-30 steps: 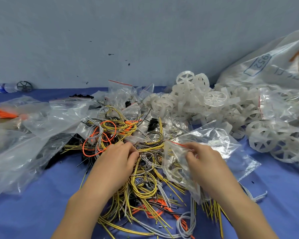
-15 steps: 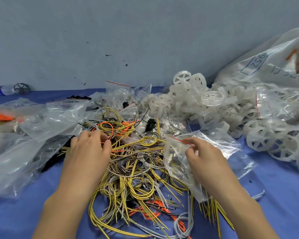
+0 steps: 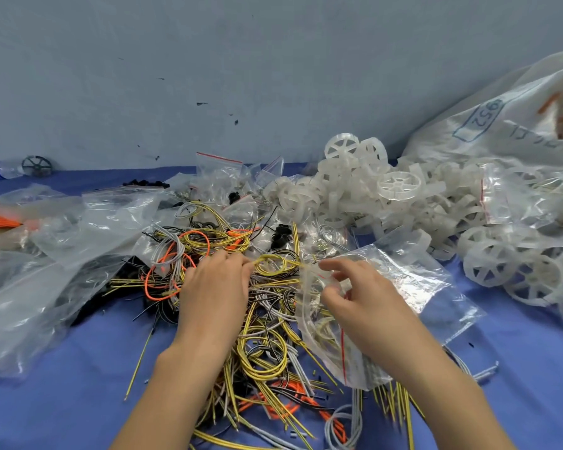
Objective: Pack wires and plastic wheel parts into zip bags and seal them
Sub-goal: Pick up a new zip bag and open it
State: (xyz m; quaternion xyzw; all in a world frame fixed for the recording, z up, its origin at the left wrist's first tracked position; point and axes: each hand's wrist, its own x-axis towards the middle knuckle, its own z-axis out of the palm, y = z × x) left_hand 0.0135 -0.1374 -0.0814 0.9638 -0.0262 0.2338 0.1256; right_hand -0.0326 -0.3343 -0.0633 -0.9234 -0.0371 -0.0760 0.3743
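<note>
A tangled heap of yellow, orange, grey and black wires (image 3: 260, 339) covers the middle of the blue table. My left hand (image 3: 215, 290) pinches a coiled yellow wire loop (image 3: 273, 264) and holds it just above the heap. My right hand (image 3: 361, 303) grips the mouth of a clear zip bag (image 3: 403, 287) with a red seal strip, right beside the loop. The bag lies over the wires toward the right. A pile of translucent white plastic wheels (image 3: 400, 203) fills the back right.
Empty and filled clear zip bags (image 3: 88, 228) lie crumpled on the left. A large white sack (image 3: 514, 121) leans on the grey wall at the right. A dark wheel (image 3: 36, 165) and a bottle (image 3: 0, 168) sit far left. Bare blue tabletop (image 3: 62, 401) shows front left.
My left hand left the orange wires on the left, took a yellow loop and carried it right to the bag mouth. My right hand's fingers spread apart at the bag opening.
</note>
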